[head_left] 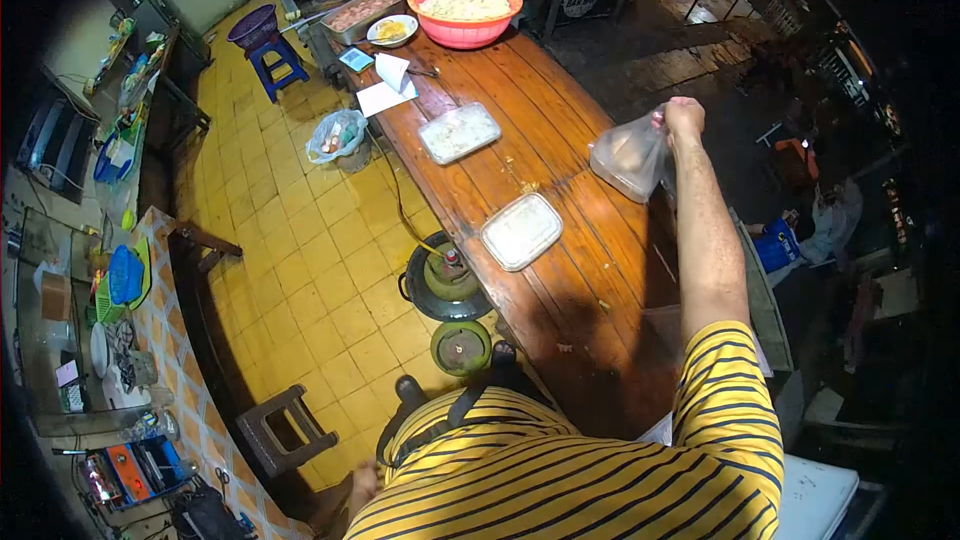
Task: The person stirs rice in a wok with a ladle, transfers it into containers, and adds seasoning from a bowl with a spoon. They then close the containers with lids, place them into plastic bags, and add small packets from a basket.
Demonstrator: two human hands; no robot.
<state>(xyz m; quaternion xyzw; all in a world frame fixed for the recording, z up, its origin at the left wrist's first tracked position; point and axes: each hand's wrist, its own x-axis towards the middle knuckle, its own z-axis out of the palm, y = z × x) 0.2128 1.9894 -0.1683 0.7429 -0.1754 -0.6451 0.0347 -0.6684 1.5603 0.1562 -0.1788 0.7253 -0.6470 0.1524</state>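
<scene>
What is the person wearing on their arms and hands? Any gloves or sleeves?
No gloves: the right hand is bare, and so is the forearm below it. The arm comes out of a short sleeve of a yellow shirt with thin dark stripes. No watch or ring shows. The left hand is out of view.

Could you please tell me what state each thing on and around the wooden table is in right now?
Right hand: raised, gripping the bag's top.
Plastic bag: held above the table, hanging, something inside.
Near food container: lidded, flat on the wooden table.
Far food container: lidded, filled.
Orange basin: full of pale food.
Metal tray: uncovered, holding food.
Purple stool: upright, bucket on it.
Left hand: out of view.
</scene>
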